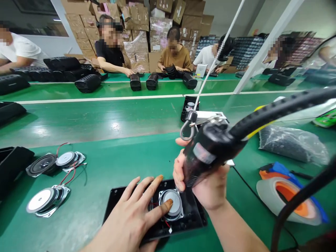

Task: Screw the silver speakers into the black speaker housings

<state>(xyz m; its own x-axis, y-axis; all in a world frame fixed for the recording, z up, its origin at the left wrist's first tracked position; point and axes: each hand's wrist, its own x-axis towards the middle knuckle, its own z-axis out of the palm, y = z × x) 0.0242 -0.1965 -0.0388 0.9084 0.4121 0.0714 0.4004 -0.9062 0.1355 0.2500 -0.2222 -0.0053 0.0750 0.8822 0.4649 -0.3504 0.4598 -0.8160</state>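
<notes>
Your left hand lies palm down with fingers spread over the shallow black plastic panel, its thumb on the round, silvery metal speaker set inside. Your right hand is wrapped around the smooth, black, barrel-shaped power screwdriver, held upright above the panel, wrist angled inward. The panel sits on the glossy green tabletop, directly before you. A pale, ring-shaped tape roll lies to your right.
</notes>
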